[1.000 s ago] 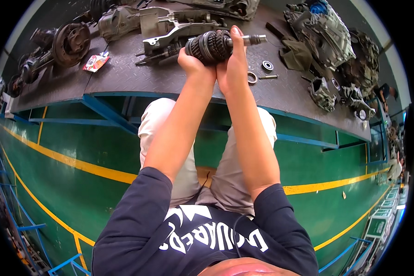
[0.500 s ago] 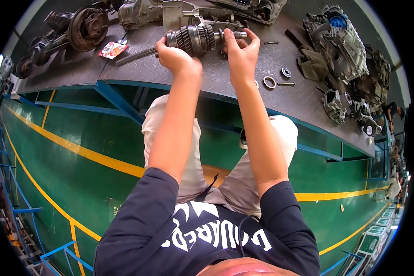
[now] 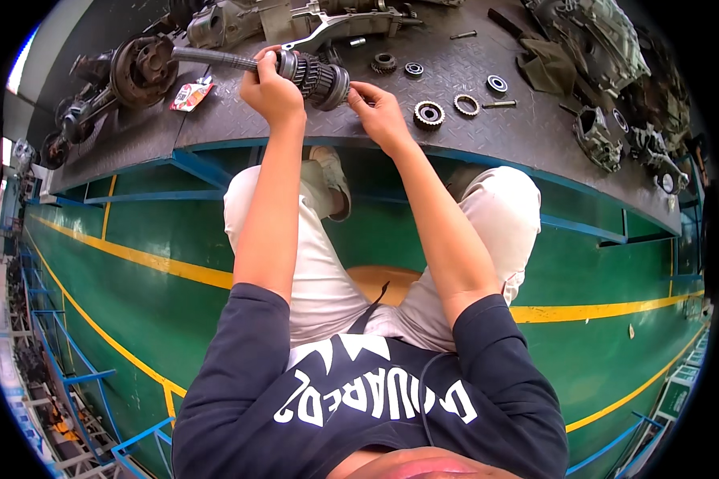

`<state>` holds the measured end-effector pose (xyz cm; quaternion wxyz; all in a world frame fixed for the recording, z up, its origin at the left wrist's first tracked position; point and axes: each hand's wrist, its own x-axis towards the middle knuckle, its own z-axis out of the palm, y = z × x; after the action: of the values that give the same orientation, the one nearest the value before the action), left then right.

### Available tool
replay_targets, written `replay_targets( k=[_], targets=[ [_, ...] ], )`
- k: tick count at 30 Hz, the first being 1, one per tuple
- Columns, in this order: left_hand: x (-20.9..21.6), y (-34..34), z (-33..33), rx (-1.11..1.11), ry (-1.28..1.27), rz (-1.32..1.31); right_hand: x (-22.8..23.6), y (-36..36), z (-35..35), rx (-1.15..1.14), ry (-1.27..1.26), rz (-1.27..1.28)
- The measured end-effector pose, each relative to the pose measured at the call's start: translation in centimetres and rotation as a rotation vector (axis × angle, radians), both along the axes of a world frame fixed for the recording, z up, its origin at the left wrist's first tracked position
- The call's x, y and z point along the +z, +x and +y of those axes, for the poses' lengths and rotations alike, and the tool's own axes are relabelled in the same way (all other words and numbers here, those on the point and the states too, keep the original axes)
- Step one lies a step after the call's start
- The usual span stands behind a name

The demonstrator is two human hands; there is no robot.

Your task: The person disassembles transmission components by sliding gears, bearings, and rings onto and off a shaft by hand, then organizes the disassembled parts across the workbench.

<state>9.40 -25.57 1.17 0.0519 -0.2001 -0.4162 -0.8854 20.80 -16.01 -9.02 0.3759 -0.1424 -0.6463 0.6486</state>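
gear shaft, upper centre of the frame: my left hand grips its left part; my right hand touches its right end, whether pinching i cannot tell.

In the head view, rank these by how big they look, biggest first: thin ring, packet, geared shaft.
Geared shaft, clearly biggest
Packet
Thin ring

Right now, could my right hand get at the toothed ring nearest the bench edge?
Probably yes: nothing shows between your right hand and that toothed ring, though the hand seems to be touching the gear cluster.
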Motion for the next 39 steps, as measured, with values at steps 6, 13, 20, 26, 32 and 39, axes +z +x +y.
replay_targets(
  k=[6, 13, 20, 26, 32, 39],
  targets=[
    [0.8, 0.2, 2.3, -0.039, -0.145, 0.185, 0.0, 0.3, 0.7, -0.003, 0.134, 0.070],
    [1.1, 2.3, 4.1, 0.022, -0.378, 0.508, 1.6, 2.5, 0.3, 0.040, -0.029, -0.078],
    [2.6, 2.0, 5.4, -0.062, -0.584, 0.527, 2.5, 2.5, 0.7, -0.063, 0.161, -0.037],
    [2.4, 1.4, 5.8, -0.106, -0.676, 0.649, 7.1, 3.5, 3.3, -0.045, 0.460, -0.482],
    [3.1, 2.2, 5.6, -0.073, -0.784, 0.633, 9.3, 5.0, 5.6, 0.196, 0.376, -0.301],
    [2.2, 0.7, 5.0, -0.208, -0.805, 0.598, 8.1, 2.5, 4.6, 0.026, 0.453, -0.018]
  ],
)
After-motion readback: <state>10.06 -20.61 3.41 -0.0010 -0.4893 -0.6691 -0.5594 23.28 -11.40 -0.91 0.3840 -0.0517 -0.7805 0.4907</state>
